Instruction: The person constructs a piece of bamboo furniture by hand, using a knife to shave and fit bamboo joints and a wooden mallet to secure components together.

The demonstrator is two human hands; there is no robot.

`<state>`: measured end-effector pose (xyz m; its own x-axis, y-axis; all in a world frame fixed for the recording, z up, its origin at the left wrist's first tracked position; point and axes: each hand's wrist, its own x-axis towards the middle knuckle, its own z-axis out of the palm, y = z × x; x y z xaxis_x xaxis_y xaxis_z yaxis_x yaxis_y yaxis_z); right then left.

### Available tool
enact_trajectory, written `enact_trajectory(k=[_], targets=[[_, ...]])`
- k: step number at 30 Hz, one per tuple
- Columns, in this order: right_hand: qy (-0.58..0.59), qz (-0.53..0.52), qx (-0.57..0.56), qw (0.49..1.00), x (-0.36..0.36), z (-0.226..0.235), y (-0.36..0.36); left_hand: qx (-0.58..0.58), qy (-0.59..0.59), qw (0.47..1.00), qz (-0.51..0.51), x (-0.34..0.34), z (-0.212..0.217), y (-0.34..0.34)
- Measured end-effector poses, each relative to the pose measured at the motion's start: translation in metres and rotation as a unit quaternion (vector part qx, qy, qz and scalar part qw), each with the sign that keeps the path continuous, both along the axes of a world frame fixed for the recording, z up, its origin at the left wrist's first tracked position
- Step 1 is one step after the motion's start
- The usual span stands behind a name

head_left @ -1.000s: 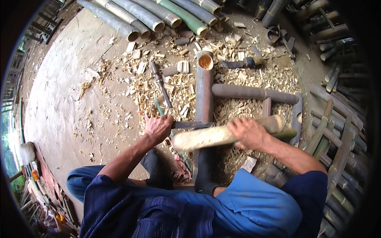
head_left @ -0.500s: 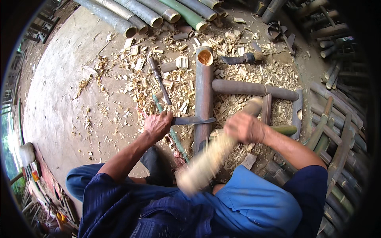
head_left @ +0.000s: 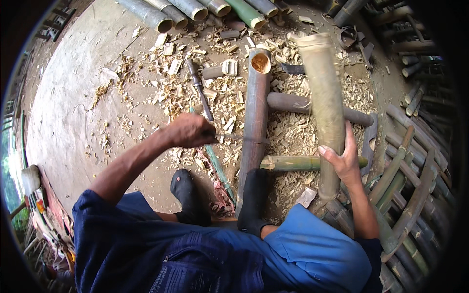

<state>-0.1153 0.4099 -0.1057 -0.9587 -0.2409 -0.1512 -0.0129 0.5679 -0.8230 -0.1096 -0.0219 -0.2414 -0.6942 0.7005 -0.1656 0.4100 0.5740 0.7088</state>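
My left hand [head_left: 194, 131] is closed round the handle of a knife [head_left: 239, 138]. The blade, seen thin and blurred, reaches right onto a thick bamboo post [head_left: 255, 117] with an open hollow at its far end. My right hand [head_left: 346, 158] grips a heavy, pale wooden club [head_left: 323, 83], whose wide end points away from me. It is raised over the crossbars. A dark bamboo crossbar [head_left: 288, 102] and a greenish one [head_left: 293, 163] run right from the post. My black-covered foot [head_left: 255, 200] rests against the post's near end.
Shavings [head_left: 288, 129] and chips lie thickly round the post. A long chisel-like tool [head_left: 199, 88] lies left of it, near a thin green strip [head_left: 217, 168]. Bamboo poles [head_left: 195, 10] are at the far edge; more bamboo pieces [head_left: 410, 195] crowd the right side.
The club has swung from near my lap to the right and away, now upright in view. My left hand has turned and shifted slightly away, the blade now showing edge-thin instead of broad.
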Motion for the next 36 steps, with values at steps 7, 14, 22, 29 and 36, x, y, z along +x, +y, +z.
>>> enact_trajectory(k=[7,14,22,29,36], targets=[[-0.177,-0.044,-0.095,0.979,0.004,0.008,-0.023,-0.101,0.001,0.993,0.054,-0.056,-0.009,0.011],[-0.15,-0.011,-0.066,0.986,0.011,0.006,-0.029,-0.111,0.01,0.993,0.042,-0.052,-0.022,0.012],[0.072,0.018,0.01,0.997,0.018,-0.007,-0.06,-0.225,0.036,0.969,0.093,-0.035,-0.021,0.02],[-0.141,0.164,0.199,0.956,-0.039,0.02,-0.061,-0.221,-0.02,0.971,0.09,-0.043,-0.024,0.028],[0.136,-0.015,-0.07,0.988,-0.031,0.003,-0.095,-0.21,-0.007,0.974,0.084,-0.043,-0.02,0.02]])
